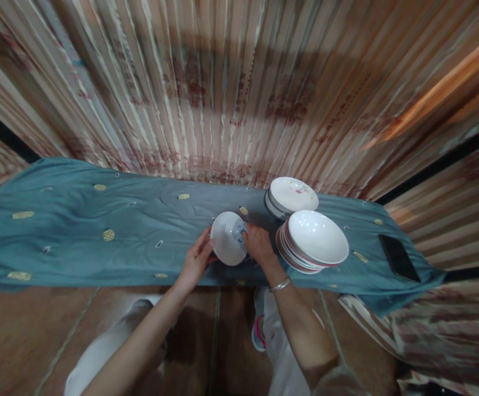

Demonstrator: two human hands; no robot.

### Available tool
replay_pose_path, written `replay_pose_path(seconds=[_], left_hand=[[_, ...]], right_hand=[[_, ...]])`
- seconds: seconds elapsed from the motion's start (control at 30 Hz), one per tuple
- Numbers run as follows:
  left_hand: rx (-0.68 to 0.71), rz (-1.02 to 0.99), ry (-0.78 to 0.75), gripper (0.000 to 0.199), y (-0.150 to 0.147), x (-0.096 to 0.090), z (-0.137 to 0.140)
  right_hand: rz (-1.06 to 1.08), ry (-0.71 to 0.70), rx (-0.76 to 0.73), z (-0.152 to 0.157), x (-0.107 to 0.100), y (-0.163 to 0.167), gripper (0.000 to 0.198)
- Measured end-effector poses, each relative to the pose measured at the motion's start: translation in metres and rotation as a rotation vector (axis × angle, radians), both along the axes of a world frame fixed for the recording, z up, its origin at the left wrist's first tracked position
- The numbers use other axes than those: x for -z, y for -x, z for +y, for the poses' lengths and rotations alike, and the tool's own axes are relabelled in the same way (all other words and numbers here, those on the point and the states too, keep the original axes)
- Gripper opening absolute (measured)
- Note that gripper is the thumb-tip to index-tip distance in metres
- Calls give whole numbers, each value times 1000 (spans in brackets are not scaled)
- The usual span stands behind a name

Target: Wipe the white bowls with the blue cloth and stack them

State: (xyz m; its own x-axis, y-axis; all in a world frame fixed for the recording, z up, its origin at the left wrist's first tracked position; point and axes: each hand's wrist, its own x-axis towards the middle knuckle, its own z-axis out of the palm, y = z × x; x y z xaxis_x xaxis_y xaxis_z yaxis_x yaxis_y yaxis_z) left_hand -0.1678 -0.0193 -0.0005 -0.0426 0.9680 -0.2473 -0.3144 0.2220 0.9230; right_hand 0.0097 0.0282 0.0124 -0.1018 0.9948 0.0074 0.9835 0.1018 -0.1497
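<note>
A small white bowl [226, 245] is tilted above the table's front part, with a blue patterned patch near its right side. My left hand [200, 256] grips its left rim, thumb toward the near side. On the opposite side, my right hand [259, 243] is closed at the rim, fingers curled against the blue patch. Whether that patch is printed or a bit of cloth, I cannot tell. Right of my hands stands a stack of white bowls [317, 239] with red bands on the outside. Behind it is a stack of white plates [292, 193], the top one bearing a floral print.
A teal cloth with yellow motifs [74, 220] covers the long narrow table. A black phone [398, 257] lies at its right end. Pleated patterned curtains [223, 99] hang behind, and dark bars [441, 159] rise at the sides. Below is a brown tiled floor [193, 341].
</note>
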Motion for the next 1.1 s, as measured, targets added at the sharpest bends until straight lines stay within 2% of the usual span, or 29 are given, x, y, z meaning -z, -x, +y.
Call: replay_pose_path(seconds=[0.27,0.47,0.63,0.73,0.93,1.1], left_hand=[[9,44,0,88,-2,-3,1],[16,58,-24,90,1,1,2],[-6,62,-27,87,2,6,3],[-8,45,-17,86,2,5,3],[-6,22,-8,79,1,1,2],[15,25,-33,77,0,0,-1]], right_hand=[[-198,170,-107,-34,-24,3,30],[-164,171,-264,-57,-33,13,29],[-18,163,-365,-60,-35,21,28],[167,142,-390,-55,-32,25,29],[578,1,-316,-42,-11,41,39],[680,-152,-268,-25,4,52,43]])
